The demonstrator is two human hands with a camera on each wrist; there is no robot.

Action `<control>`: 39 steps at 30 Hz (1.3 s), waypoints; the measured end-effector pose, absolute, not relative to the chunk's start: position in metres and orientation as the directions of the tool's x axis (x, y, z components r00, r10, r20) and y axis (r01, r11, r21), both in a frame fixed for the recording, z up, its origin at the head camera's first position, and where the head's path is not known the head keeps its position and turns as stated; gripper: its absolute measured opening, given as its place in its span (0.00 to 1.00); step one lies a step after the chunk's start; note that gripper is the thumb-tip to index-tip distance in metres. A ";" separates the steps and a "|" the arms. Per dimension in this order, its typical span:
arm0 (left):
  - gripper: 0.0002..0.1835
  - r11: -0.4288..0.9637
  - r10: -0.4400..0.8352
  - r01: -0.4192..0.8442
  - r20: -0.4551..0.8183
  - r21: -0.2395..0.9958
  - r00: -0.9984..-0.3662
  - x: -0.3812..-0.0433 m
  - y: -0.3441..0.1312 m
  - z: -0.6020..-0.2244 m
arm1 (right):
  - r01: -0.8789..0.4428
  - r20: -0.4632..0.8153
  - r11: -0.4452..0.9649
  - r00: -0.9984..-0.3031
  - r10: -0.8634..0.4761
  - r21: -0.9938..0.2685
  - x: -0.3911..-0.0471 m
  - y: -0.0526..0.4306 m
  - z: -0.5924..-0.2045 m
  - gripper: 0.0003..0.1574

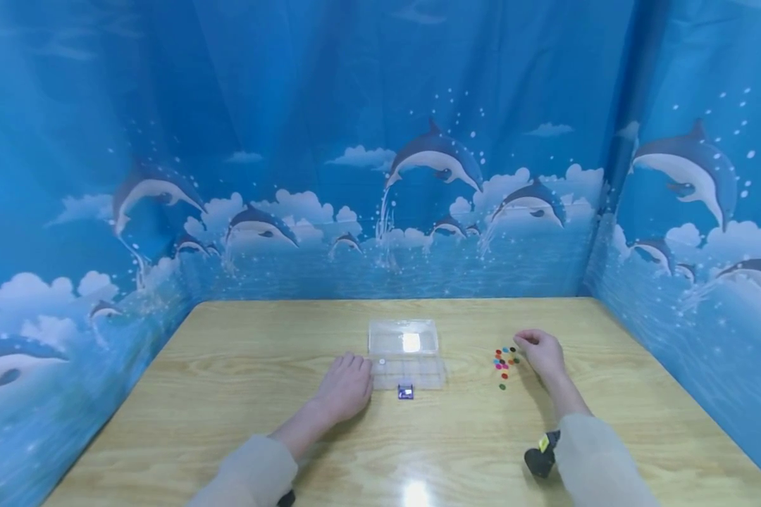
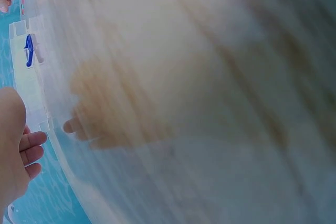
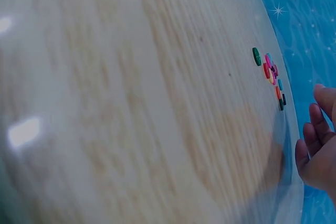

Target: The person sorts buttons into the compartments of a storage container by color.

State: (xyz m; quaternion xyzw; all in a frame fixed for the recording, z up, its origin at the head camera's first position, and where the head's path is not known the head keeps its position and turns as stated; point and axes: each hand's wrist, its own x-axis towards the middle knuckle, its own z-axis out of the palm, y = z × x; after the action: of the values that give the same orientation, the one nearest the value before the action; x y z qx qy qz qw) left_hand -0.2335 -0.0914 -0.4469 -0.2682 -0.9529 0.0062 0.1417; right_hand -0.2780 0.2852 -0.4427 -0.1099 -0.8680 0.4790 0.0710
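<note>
A clear plastic compartment box [image 1: 412, 372] lies with its lid [image 1: 390, 336] folded back. My left hand [image 1: 347, 386] holds the box at its left end with bent fingers; in the left wrist view the contact is partly hidden behind the hand. A small white round piece [image 1: 382, 361] shows in the compartment nearest that hand. To the right, several small colourful buttons [image 1: 504, 366] lie in a loose cluster. My right hand [image 1: 543, 353] is over their far right side, thumb and forefinger close together. I cannot tell whether a button is between those fingertips.
A small blue-purple clasp-like piece [image 1: 406, 391] sits at the box's front edge. One green button [image 1: 502, 386] lies nearer than the others. The wooden table [image 1: 279, 338] meets a blue dolphin-print curtain [image 1: 330, 211] behind and at both sides.
</note>
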 end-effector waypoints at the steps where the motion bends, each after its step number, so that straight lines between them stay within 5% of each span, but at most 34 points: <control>1: 0.11 0.855 0.514 0.510 0.268 -0.090 -0.815 -0.234 -0.091 -0.447 | 0.131 0.011 0.518 -0.965 0.261 -0.845 -0.278 0.286 -0.443 0.22; 39: 0.08 0.855 0.514 0.510 0.291 -0.098 -0.807 -0.231 -0.090 -0.445 | 0.125 0.044 0.743 -0.978 0.204 -0.658 -0.282 0.285 -0.451 0.15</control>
State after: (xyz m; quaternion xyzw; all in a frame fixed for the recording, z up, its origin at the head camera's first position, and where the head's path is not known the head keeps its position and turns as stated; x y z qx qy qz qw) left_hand -0.2308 -0.0899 -0.4449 -0.2694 -0.9504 0.0077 0.1555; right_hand -0.2824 0.2854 -0.4506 -0.0882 -0.9317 0.3478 0.0568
